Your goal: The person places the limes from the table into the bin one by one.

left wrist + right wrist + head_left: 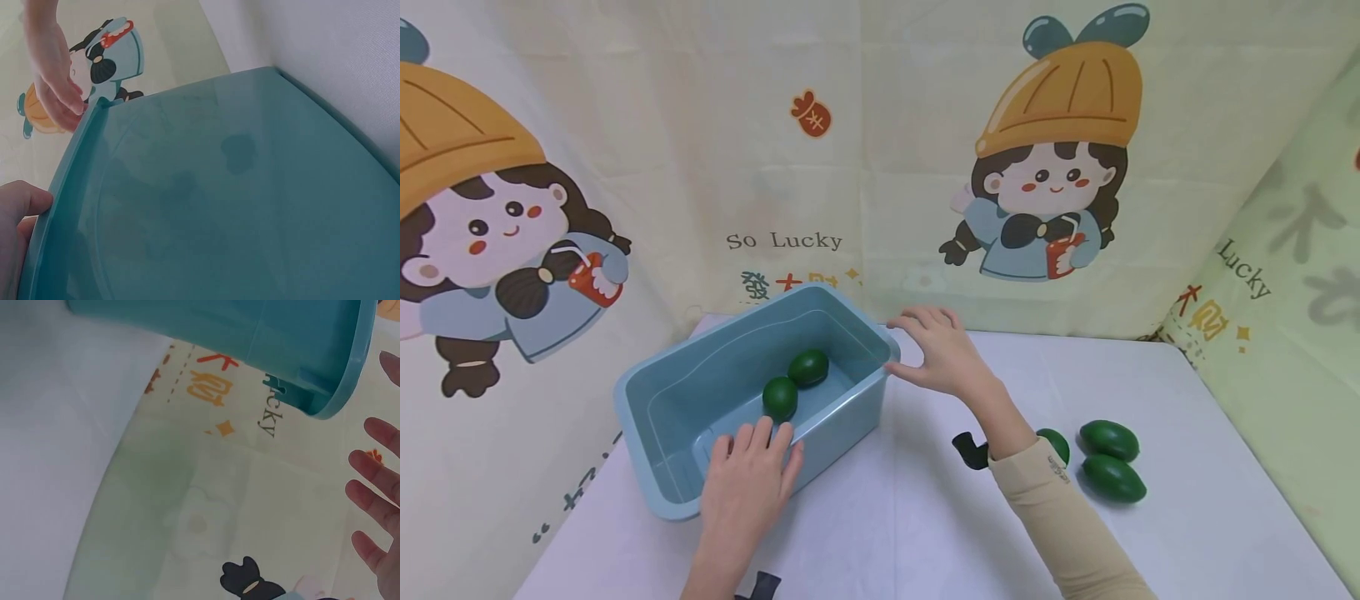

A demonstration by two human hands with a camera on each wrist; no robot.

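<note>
A blue-grey plastic bin (pixel 842 433) stands at an angle on the table. On its near long rim rests my left hand (pixel 747 483), fingers reaching over the edge. The left wrist view shows the thumb (pixel 34 199) against the outside of the rim and a finger behind it. Around the bin's far right corner my right hand (pixel 943 350) is spread, thumb and fingers apart, fingertips right at the rim. Inside the bin lie two dark green, oval, avocado-like fruits, one rounder-looking (pixel 780 398) and one farther back (pixel 808 367).
Three more green fruits lie at the right of the table: two side by side (pixel 1109 440) and one (pixel 1054 446) partly hidden by the right sleeve (pixel 1060 517). Black pieces (pixel 972 451) show beside both wrists. Printed cloth (pixel 910 167) walls the back and sides of the white table (pixel 925 517).
</note>
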